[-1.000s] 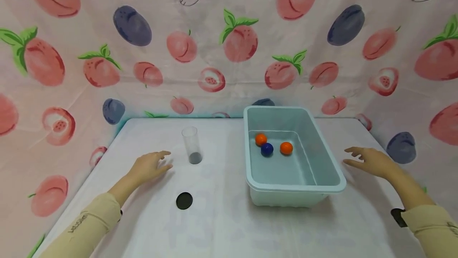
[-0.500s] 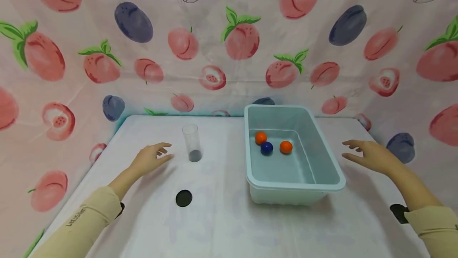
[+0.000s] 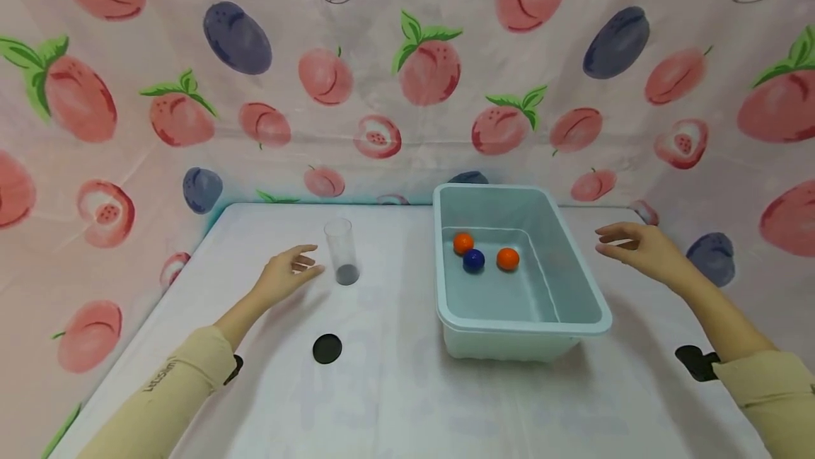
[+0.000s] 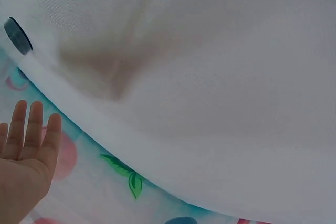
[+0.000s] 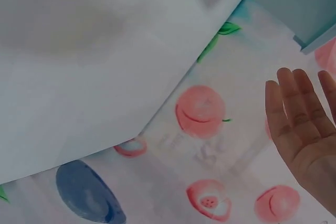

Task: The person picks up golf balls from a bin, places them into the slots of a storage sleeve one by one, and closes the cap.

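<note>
A clear plastic cylinder [image 3: 340, 250] with a dark bottom stands upright on the white table. Just left of it, my left hand [image 3: 289, 276] hovers with loosely bent fingers and holds nothing. In the left wrist view the dark end of the cylinder [image 4: 18, 36] shows beyond the fingers [image 4: 32, 129]. On the right, my right hand [image 3: 639, 250] is raised beside the light blue bin [image 3: 522, 328], fingers relaxed, nothing in them. Inside the bin lie two orange balls [image 3: 508, 259] and a dark blue ball [image 3: 474, 261]. The right wrist view shows the hand [image 5: 304, 129] near the bin's corner [image 5: 294, 9].
A flat black disc [image 3: 327, 349] lies on the table [image 3: 395, 402] in front of the cylinder. Behind and at the sides hangs a fruit-print cloth [image 3: 382, 77]. Each wrist carries a dark strapped device [image 3: 697, 362].
My left hand has moved right, closer to the cylinder. The right hand has risen and shifted slightly left toward the bin. The balls, bin and disc keep their places.
</note>
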The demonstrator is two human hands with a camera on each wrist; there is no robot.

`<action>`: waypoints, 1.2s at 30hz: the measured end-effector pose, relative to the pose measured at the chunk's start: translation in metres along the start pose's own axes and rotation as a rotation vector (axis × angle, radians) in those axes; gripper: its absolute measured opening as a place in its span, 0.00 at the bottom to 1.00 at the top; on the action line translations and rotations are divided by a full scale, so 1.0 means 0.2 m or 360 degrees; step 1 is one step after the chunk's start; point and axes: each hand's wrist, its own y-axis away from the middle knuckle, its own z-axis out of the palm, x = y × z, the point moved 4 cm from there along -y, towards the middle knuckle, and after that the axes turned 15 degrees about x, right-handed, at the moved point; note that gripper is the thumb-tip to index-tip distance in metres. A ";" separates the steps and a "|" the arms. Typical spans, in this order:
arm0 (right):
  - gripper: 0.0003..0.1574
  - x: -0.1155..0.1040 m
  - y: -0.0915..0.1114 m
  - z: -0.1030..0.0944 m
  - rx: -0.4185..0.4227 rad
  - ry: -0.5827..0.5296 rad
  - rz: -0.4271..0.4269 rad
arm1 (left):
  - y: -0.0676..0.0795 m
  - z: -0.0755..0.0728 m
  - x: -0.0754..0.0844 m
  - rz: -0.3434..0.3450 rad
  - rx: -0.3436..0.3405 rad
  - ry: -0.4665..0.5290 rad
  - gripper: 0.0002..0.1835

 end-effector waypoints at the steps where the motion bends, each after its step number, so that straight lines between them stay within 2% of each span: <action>1: 0.28 -0.01 0.00 0.00 -0.0006 -0.0023 0.0026 | 0.00 0.01 0.00 -0.0011 0.0009 0.0014 0.31; 7: 0.31 -0.05 -0.03 0.00 -0.0067 -0.0156 0.0166 | -0.02 0.03 0.02 -0.0058 0.0038 0.0129 0.34; 12: 0.31 -0.13 -0.06 0.01 -0.0087 -0.0234 0.0172 | -0.03 0.06 0.04 -0.0119 0.0021 0.0217 0.35; 20: 0.33 -0.27 -0.13 0.04 -0.0147 -0.0175 0.0223 | -0.06 0.09 0.05 -0.0233 0.0062 0.0417 0.38; 25: 0.32 -0.35 -0.17 0.06 -0.0224 -0.0180 0.0185 | -0.06 0.10 0.05 -0.0317 0.0090 0.0556 0.38; 31: 0.28 -0.45 -0.21 0.10 -0.0290 -0.0194 0.0139 | -0.07 0.12 0.09 -0.0391 0.0122 0.0685 0.39; 36: 0.26 -0.52 -0.25 0.13 -0.0351 -0.0159 0.0126 | -0.08 0.14 0.12 -0.0514 0.0154 0.0752 0.38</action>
